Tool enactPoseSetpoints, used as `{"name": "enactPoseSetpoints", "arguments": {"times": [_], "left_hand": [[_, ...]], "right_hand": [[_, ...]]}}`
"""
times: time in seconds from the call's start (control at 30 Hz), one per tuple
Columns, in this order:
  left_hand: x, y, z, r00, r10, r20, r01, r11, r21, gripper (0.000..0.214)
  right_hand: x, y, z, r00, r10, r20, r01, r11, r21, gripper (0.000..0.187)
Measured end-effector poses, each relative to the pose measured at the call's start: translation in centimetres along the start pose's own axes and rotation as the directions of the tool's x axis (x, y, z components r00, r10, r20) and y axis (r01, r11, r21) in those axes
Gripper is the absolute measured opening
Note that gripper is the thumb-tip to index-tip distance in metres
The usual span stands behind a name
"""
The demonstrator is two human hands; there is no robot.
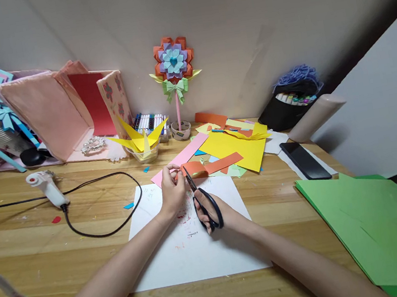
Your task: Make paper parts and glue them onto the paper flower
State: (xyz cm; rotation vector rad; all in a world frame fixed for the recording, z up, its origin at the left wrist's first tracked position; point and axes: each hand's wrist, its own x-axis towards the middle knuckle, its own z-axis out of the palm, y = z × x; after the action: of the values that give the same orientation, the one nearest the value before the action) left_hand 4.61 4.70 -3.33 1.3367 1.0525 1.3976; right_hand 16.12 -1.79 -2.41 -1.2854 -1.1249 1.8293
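My left hand point(173, 190) pinches the left end of an orange paper strip point(225, 162), which curls and trails off to the right. Black-handled scissors point(213, 209) sit in my right hand point(208, 207), its fingers through the loops. The blades point up and left and meet the strip close to my left fingertips. Under both hands lies a white sheet point(198, 264) marked with small coloured scribbles. A pink paper strip point(198, 143) lies just behind my left hand.
Yellow paper point(248, 153) and scraps lie behind the strip. On the left is a corded white glue gun point(49, 189). A paper flower point(174, 62) stands at the back. A phone point(304, 161) and green sheets point(379, 220) lie on the right.
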Motion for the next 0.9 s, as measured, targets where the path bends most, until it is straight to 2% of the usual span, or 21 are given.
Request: {"name": "enactPoseSetpoints", "arguments": {"times": [0.27,0.7,0.9], "left_hand": [[0.0,0.3,-0.1,0.997,-0.054,0.054,0.060,0.991,-0.116,0.018],[0.1,0.6,-0.1,0.994,-0.087,0.062,0.098,0.975,-0.201,0.018],[0.0,0.6,0.0,0.992,-0.098,0.081,0.114,0.968,-0.226,0.020]], "right_hand": [[0.5,0.2,0.1,0.999,0.021,0.035,-0.021,1.000,0.007,0.068],[0.4,0.6,1.0,0.998,-0.031,-0.060,0.033,0.999,0.036,0.055],[0.5,0.4,1.1,0.999,0.001,-0.053,0.001,0.999,0.041,0.061]]}}
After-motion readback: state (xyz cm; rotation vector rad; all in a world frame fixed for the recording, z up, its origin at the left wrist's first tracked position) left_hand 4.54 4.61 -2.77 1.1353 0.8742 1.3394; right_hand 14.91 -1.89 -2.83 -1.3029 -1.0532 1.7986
